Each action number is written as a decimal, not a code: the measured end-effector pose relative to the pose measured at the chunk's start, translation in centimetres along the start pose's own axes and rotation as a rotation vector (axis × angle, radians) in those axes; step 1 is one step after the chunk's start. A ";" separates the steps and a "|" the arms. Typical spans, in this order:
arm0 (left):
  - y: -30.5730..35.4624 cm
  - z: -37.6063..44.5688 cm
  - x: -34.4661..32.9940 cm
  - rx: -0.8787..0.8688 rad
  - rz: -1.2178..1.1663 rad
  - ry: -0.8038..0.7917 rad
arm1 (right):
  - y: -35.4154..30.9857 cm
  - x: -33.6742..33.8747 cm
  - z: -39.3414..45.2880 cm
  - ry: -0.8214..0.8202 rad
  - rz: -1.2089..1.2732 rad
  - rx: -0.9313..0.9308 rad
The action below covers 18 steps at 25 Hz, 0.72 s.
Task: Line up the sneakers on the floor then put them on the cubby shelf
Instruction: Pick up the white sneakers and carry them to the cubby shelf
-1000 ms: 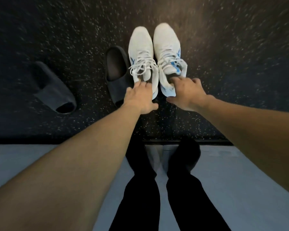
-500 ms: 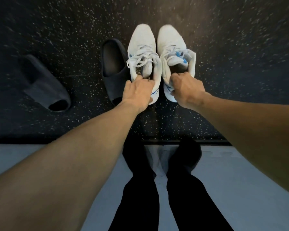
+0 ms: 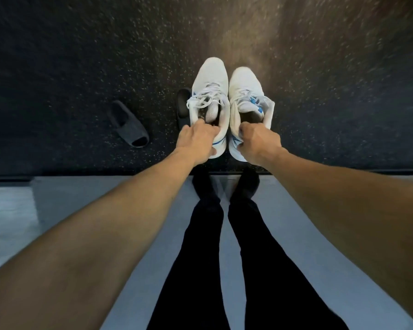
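Two white sneakers with blue trim hang side by side, toes pointing away from me, above the dark speckled floor. My left hand (image 3: 197, 142) grips the heel collar of the left sneaker (image 3: 211, 84), whose laces are loose. My right hand (image 3: 260, 145) grips the heel collar of the right sneaker (image 3: 246, 86). Both hands have fingers hooked inside the openings. No cubby shelf is in view.
A dark slide sandal (image 3: 129, 123) lies on the speckled floor (image 3: 81, 55) to the left. A second dark slide (image 3: 183, 103) is partly hidden behind the left sneaker. My legs in black trousers (image 3: 200, 246) stand on a grey floor strip (image 3: 296, 222).
Both hands closed on the sneakers' heels and lifted them off the floor. The view has pulled back, so the slides look smaller and farther away.
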<state>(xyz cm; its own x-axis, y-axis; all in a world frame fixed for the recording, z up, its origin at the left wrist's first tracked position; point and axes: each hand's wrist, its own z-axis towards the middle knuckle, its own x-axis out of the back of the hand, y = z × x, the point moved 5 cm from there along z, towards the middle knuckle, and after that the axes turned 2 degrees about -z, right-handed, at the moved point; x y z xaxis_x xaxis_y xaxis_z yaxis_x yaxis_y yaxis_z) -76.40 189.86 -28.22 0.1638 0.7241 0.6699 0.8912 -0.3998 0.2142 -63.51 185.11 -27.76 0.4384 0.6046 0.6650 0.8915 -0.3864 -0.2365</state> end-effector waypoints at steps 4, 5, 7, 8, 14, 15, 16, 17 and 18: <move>3.5 -10.6 7.4 0.006 0.030 0.047 | -2.2 7.8 -10.3 0.022 0.006 0.016; 4.3 -12.8 8.6 0.012 0.025 0.063 | -2.6 9.3 -12.5 0.037 -0.007 0.033; 5.8 -16.1 10.1 0.021 -0.012 0.087 | -2.8 11.5 -15.9 0.067 -0.022 0.050; 6.5 -17.7 10.9 0.025 -0.031 0.104 | -2.9 12.4 -17.7 0.084 -0.031 0.057; 9.0 -22.7 12.7 0.034 0.012 0.192 | -2.7 14.1 -24.0 0.166 -0.050 0.073; 9.0 -22.7 12.7 0.050 0.012 0.189 | -2.7 14.2 -24.0 0.167 -0.047 0.073; 9.1 -22.9 12.7 0.058 0.015 0.188 | -2.6 14.2 -24.3 0.172 -0.044 0.079; 9.3 -23.2 12.8 0.060 0.019 0.187 | -2.4 14.3 -24.6 0.178 -0.044 0.085; 9.7 -23.3 13.1 0.054 0.027 0.192 | -2.2 14.5 -24.8 0.190 -0.042 0.092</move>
<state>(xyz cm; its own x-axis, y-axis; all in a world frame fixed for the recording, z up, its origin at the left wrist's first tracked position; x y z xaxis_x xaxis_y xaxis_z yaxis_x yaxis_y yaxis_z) -75.52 182.34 -0.80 0.1087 0.5907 0.7995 0.9098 -0.3831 0.1594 -61.92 177.49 -0.03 0.3787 0.4734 0.7953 0.9191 -0.2933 -0.2631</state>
